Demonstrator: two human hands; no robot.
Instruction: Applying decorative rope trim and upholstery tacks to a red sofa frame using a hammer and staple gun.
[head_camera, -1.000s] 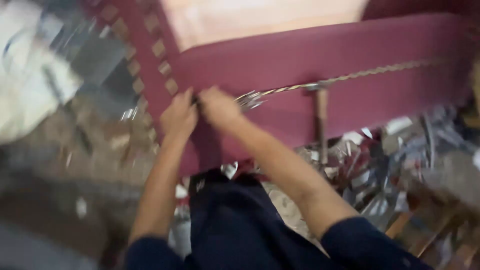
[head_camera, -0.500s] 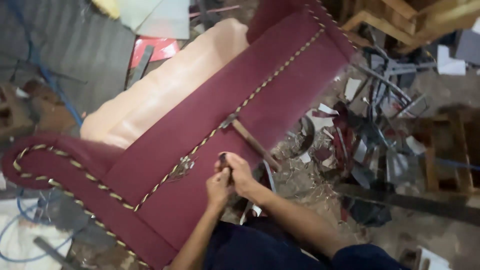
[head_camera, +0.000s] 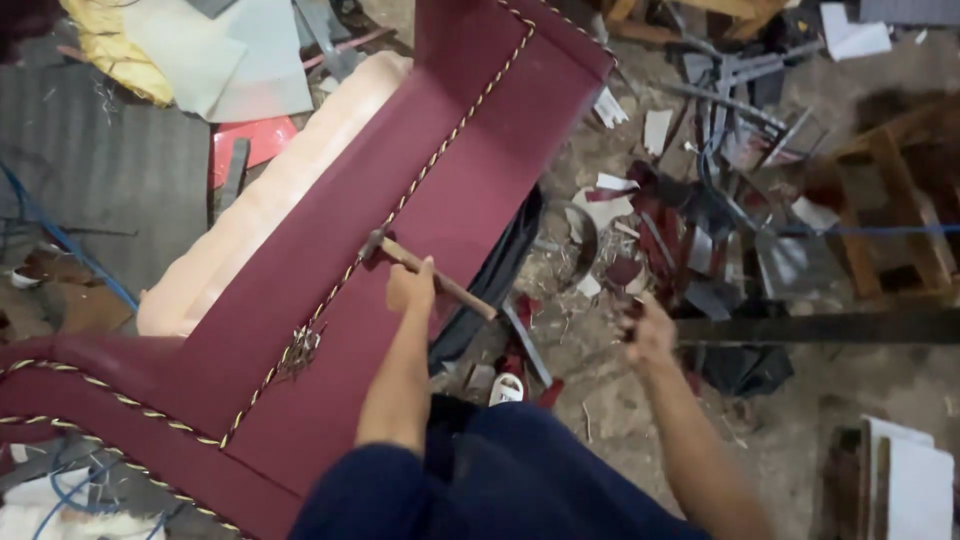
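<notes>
**Hammer on the trim line, other hand down in the scraps**

Head view. The left hand (head_camera: 412, 288) has its fingers wrapped round the wooden handle of a small hammer (head_camera: 425, 272). The hammer lies over the maroon upholstered panel (head_camera: 330, 300). Its metal head sits right on the twisted gold-and-red cord trim (head_camera: 440, 150) that runs up the panel. Its handle end sticks out past the panel's floor-side edge.

Long axis of the hammer: slantwise across the cord, head toward the panel's padded cream side (head_camera: 260, 200), handle toward the littered floor (head_camera: 620, 400).

The right hand (head_camera: 650, 328) is off the panel, well apart from the hammer, low among fabric offcuts and paper scraps. Its fingers are curled; blurred, so whether they pinch anything cannot be told.

A cluster of small metal bits (head_camera: 298, 350) rests on the cord farther down the panel from the hammer head.

Judgement on doing it well: short, square taps, face flat on the cord line. Keep the grip back on the handle, so the knuckles stay off the fabric.
</notes>
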